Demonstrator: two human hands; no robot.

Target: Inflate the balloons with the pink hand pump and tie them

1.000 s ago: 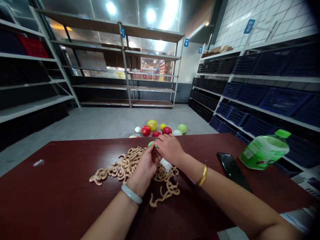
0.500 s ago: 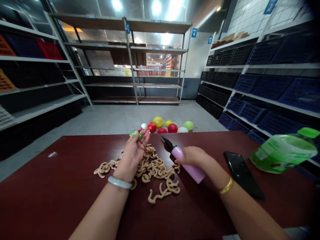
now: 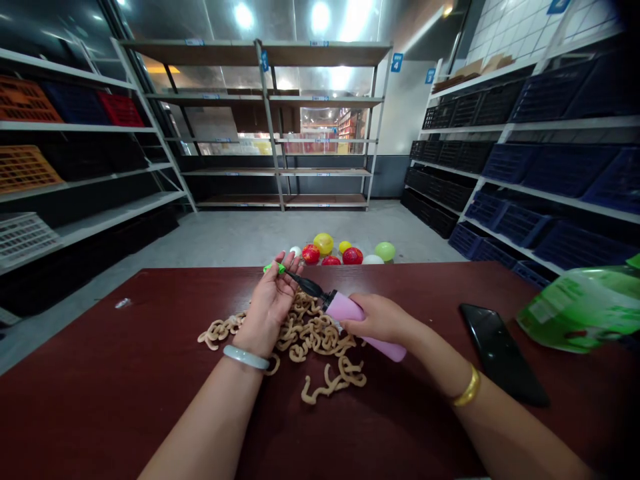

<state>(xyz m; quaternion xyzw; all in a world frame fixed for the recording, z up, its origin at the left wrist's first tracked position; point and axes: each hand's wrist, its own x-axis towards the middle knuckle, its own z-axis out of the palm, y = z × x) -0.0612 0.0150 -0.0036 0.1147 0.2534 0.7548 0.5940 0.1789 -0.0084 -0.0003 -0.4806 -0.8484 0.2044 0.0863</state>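
Observation:
My left hand [image 3: 273,300], palm up, holds a small green balloon [image 3: 275,268] between thumb and fingers. My right hand [image 3: 375,319] is wrapped round a pink pump [image 3: 345,309] with a black nozzle. The nozzle's thin tip points left and reaches the green balloon; whether it is inside the balloon's neck is too small to tell. Under and beside my hands, a heap of beige curly pieces [image 3: 320,337] lies on the dark red table [image 3: 150,400].
A black phone [image 3: 503,353] and a green liquid bottle [image 3: 583,307] are at the right. A small clear scrap [image 3: 123,303] lies at the left. Several balloons [image 3: 353,256] rest beyond the far edge. Shelves [image 3: 275,100] stand behind.
The pump has moved left and its nozzle tip has come to the green balloon in my left hand. The view has shifted slightly left.

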